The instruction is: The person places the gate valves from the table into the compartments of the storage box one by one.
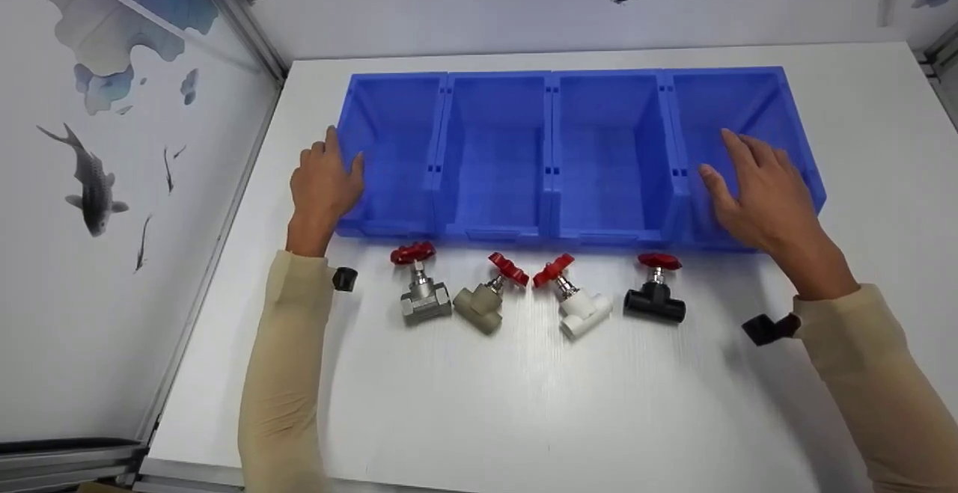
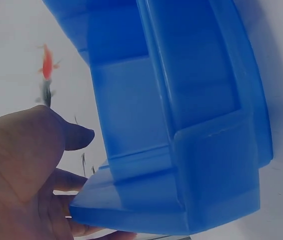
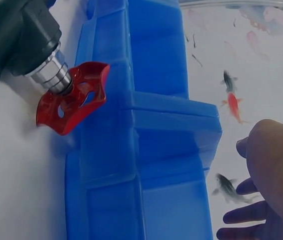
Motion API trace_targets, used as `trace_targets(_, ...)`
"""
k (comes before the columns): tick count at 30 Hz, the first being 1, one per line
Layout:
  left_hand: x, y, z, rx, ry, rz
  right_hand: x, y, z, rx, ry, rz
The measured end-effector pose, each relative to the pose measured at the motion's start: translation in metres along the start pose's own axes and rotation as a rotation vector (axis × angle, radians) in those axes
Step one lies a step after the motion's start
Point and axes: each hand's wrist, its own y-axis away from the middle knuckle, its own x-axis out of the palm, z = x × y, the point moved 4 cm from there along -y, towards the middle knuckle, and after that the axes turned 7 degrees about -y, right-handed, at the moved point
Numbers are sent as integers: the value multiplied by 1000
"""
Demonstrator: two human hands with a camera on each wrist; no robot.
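Note:
My left hand [image 1: 322,182] is at the outer side wall of the leftmost blue bin [image 1: 397,179], its thumb apart from the fingers. In the left wrist view, the fingers reach past the bin's lower corner and the thumb sticks out beside its wall. My right hand [image 1: 771,197] is over the rightmost blue bin [image 1: 722,100], fingers spread and holding nothing. In front of the bins lie a silver metal valve [image 1: 425,302], an olive valve [image 1: 479,307], a white valve [image 1: 587,313] and a black valve [image 1: 656,303], all with red handwheels.
Two middle bins [image 1: 498,171] stand between the outer ones, forming one row on the white table [image 1: 479,403]. White panels with painted fish [image 1: 93,186] border the table at the left and back. Black wrist mounts [image 1: 763,328] stick out from the sleeves.

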Motion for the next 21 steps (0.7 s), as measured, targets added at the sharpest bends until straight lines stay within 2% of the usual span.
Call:
trace_targets(6,3,-1,4,-27,32,34,-1,5,4,-10,-6,-1)
trace_targets(21,6,-3,9,-66,34,65,1,16,9,-18,-4,18)
